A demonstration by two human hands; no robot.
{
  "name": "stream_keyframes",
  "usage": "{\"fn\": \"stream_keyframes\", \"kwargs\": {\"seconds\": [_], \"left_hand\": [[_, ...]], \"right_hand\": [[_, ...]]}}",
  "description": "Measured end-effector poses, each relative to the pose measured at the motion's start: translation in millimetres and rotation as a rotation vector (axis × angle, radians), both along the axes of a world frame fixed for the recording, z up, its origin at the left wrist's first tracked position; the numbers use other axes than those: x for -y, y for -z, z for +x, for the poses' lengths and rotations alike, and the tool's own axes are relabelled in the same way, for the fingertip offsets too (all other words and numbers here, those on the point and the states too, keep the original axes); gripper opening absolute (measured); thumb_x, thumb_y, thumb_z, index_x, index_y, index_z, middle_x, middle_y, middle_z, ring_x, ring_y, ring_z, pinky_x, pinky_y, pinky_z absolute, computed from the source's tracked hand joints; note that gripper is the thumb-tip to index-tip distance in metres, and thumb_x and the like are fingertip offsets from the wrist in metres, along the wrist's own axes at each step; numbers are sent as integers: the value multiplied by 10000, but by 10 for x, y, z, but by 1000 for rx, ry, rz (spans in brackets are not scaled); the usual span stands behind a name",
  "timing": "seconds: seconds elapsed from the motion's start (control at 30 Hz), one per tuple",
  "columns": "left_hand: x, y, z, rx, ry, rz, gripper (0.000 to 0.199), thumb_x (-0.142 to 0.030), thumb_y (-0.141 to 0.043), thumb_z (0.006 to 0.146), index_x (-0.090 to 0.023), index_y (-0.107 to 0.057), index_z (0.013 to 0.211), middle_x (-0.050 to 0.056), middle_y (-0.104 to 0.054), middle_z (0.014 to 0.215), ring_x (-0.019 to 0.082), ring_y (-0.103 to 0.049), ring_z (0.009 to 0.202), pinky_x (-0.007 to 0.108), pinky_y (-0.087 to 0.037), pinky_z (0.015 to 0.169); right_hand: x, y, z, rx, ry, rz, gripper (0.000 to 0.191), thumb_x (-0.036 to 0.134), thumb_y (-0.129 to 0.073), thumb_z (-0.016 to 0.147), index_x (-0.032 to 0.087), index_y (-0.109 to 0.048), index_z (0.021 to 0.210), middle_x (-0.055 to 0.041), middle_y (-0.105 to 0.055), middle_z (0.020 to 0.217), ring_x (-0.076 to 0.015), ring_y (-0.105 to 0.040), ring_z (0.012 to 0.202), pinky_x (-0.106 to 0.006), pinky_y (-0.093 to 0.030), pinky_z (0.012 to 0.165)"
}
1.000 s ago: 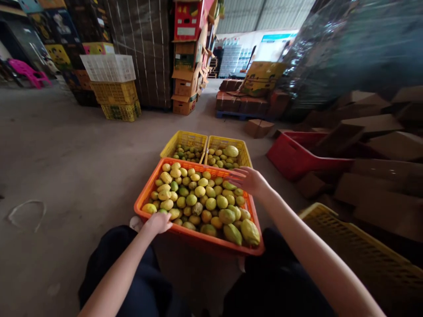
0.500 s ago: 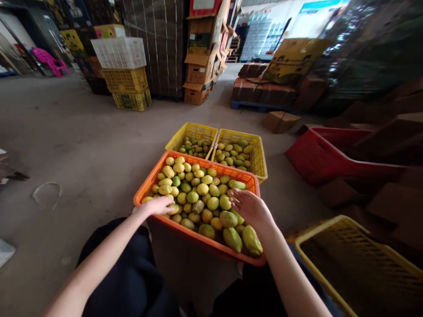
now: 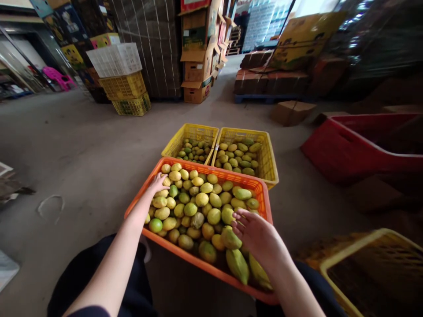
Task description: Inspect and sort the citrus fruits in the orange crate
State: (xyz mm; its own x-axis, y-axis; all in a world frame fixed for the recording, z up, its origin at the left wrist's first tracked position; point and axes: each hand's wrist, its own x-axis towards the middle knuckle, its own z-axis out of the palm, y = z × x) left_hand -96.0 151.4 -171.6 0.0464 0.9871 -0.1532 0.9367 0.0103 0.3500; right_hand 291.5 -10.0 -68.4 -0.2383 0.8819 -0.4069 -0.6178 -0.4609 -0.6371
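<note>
An orange crate full of yellow and green lemons stands before my knees. Over its back left corner reaches my left hand, thumb and fingers apart around the near side of a yellow lemon; a firm grip does not show. My right hand hovers above the right part of the crate, palm turned inward, fingers stretched out and nothing in them. Larger green, pointed fruits lie under and beside it, partly hidden by the hand and forearm. A bright green lemon rests near the front left corner.
Two yellow crates with more fruit stand directly behind the orange one. To the right are a red bin and another yellow crate. Stacked crates, cartons and a pink chair stand farther back.
My left hand has moved from the crate's front left edge to its back left corner. A bright green lemon now shows at the front left. My right hand remains open above the right side.
</note>
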Motion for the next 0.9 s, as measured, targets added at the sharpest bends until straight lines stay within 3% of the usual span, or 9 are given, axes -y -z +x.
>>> {"fn": "stream_keyframes", "kwargs": {"seconds": [0.23, 0.4, 0.47, 0.53, 0.67, 0.73, 0.8, 0.83, 0.9], "left_hand": [[109, -211, 79, 23, -28, 54, 641, -287, -823, 693, -177, -560, 1268, 102, -585, 1309, 301, -532, 1265, 354, -391, 1114], [527, -624, 398, 437, -107, -11, 433, -379, -703, 834, -133, -590, 1171, 48, -702, 1034, 265, -617, 1091, 301, -499, 902], [755, -838, 580, 558, -92, -79, 370, -447, -537, 944, -156, -607, 1161, 52, -719, 1008, 233, -646, 1032, 267, -522, 800], [1005, -1054, 795, 813, -91, -290, 405, -489, -445, 982, -181, -618, 1178, 73, -725, 1023, 231, -672, 976, 285, -543, 742], [1491, -1378, 1230, 1141, -72, -585, 362, -472, -490, 969, -189, -632, 1146, 83, -718, 1081, 168, -694, 784, 310, -564, 775], [1660, -1419, 1368, 1252, -52, -604, 302, -422, -516, 955, -187, -626, 1109, 84, -704, 1125, 142, -693, 769, 303, -560, 818], [1744, -1344, 1408, 1273, -34, -549, 289, -404, -516, 944, -194, -607, 1121, 81, -686, 1174, 136, -698, 791, 300, -557, 829], [1756, -1264, 1390, 1217, -25, -497, 304, -405, -499, 949, -197, -595, 1149, 81, -678, 1195, 138, -702, 803, 301, -557, 825], [1740, -1033, 1287, 910, 4, -363, 332, -396, -435, 975, -200, -571, 1205, 81, -676, 1199, 149, -708, 829, 307, -556, 822]], "right_hand": [[23, -140, 86, -41, 93, -25, 32, 227, -747, 707, 214, -744, 736, -64, -746, 772, -193, -693, 711, -312, -578, 667], [73, -187, -151, 94, 45, -5, 12, 212, -726, 727, 224, -727, 726, -48, -747, 784, -191, -685, 710, -310, -545, 654], [108, -244, -302, 145, 32, 10, 56, 210, -738, 722, 230, -718, 770, -36, -759, 859, -189, -700, 761, -305, -556, 686], [156, -308, -460, 141, 15, -25, 142, 224, -756, 706, 251, -703, 834, -11, -754, 910, -187, -704, 784, -322, -579, 706], [282, -399, -692, 10, -62, 11, 367, 328, -801, 691, 296, -652, 1024, 11, -740, 950, -203, -699, 772, -346, -605, 628], [330, -418, -724, 4, -47, 4, 384, 344, -803, 695, 274, -634, 1033, 4, -734, 899, -200, -693, 723, -326, -598, 568], [345, -427, -696, 55, 3, -49, 314, 347, -778, 726, 250, -625, 982, 5, -713, 809, -187, -685, 662, -288, -577, 504], [341, -431, -667, 81, 28, -74, 282, 344, -761, 745, 246, -618, 968, 9, -703, 784, -178, -682, 636, -271, -564, 477], [319, -442, -593, 123, 74, -107, 257, 315, -735, 765, 252, -602, 975, 22, -696, 778, -163, -675, 592, -250, -543, 434]]}}
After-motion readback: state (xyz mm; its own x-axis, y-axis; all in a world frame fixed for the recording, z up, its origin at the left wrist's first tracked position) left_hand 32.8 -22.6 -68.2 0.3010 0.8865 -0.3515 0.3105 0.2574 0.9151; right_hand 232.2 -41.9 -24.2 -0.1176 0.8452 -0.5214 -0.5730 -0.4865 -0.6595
